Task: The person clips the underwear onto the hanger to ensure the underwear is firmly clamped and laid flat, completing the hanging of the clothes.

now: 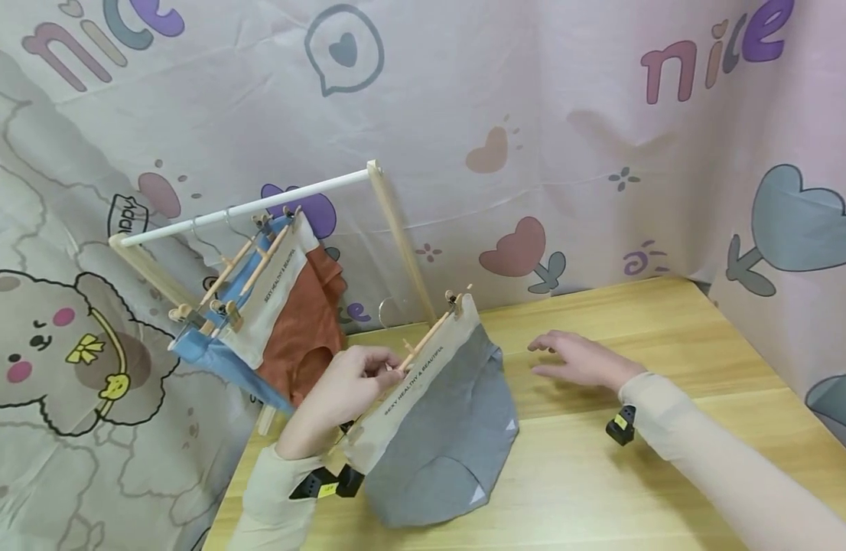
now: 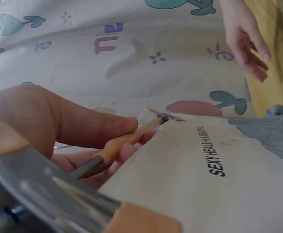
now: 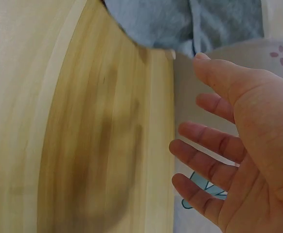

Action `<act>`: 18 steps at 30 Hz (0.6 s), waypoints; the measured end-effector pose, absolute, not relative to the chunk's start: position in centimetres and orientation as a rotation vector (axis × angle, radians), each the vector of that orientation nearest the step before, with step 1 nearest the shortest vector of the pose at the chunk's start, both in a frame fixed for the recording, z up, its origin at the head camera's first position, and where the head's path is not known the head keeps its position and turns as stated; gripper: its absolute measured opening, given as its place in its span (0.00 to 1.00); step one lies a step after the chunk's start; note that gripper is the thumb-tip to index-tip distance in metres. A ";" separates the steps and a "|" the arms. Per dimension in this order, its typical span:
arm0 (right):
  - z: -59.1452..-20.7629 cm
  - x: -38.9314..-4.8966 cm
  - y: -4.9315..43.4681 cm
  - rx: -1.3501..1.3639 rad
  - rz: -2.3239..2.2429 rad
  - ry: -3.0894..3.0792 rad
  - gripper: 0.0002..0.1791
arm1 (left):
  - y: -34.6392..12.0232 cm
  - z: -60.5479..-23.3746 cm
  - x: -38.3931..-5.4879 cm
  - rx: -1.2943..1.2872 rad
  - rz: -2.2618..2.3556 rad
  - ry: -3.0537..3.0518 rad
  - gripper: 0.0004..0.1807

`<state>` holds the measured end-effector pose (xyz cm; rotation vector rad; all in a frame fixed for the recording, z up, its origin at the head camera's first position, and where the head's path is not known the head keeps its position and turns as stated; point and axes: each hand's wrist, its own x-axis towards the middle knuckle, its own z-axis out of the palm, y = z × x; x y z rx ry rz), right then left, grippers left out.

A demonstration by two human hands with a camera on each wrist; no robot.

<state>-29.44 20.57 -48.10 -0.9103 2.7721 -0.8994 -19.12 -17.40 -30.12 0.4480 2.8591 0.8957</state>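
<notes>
My left hand (image 1: 354,383) pinches the wooden bar of a clip hanger (image 1: 426,340) between thumb and fingers. From the hanger's clips hangs a pair of grey underpants (image 1: 444,428) with a cream waistband printed with black letters. In the left wrist view the thumb lies on the hanger bar (image 2: 119,144), and a clip is close to the camera. My right hand (image 1: 581,360) is apart from the garment, over the table to its right, holding nothing. The right wrist view shows its fingers (image 3: 204,141) spread and loosely bent, near the grey cloth (image 3: 180,24).
To the left stands a small wooden rack with a white rail (image 1: 258,200). Rust-coloured underpants (image 1: 302,306) and a blue garment (image 1: 209,356) hang there on clip hangers. A printed curtain (image 1: 423,99) surrounds the wooden table (image 1: 602,474) at the back and left.
</notes>
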 end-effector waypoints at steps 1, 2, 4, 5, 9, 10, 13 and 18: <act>-48.1 -29.5 20.5 -0.908 -0.903 2.767 0.26 | -17.8 -29.7 -18.9 0.453 0.883 2.866 0.06; -48.1 -29.5 20.5 -0.910 -0.910 2.759 0.26 | -18.2 -29.4 -18.7 0.456 0.862 2.882 0.06; -48.2 -29.5 20.5 -0.908 -0.925 2.742 0.26 | -19.0 -28.8 -18.3 0.456 0.838 2.898 0.06; -48.2 -29.5 20.6 -0.906 -0.929 2.737 0.26 | -19.3 -28.4 -18.1 0.452 0.834 2.903 0.06; -48.4 -29.6 20.7 -0.913 -0.960 2.714 0.28 | -20.7 -27.1 -17.5 0.413 0.822 2.926 0.05; -48.5 -29.6 20.8 -0.909 -0.968 2.710 0.28 | -21.0 -26.7 -17.3 0.402 0.819 2.933 0.04; -48.5 -29.5 20.8 -0.913 -0.977 2.704 0.28 | -21.9 -25.7 -16.8 0.366 0.816 2.947 0.04; -48.8 -29.6 20.8 -0.912 -0.974 2.714 0.27 | -23.5 -24.3 -16.1 0.335 0.810 2.955 0.05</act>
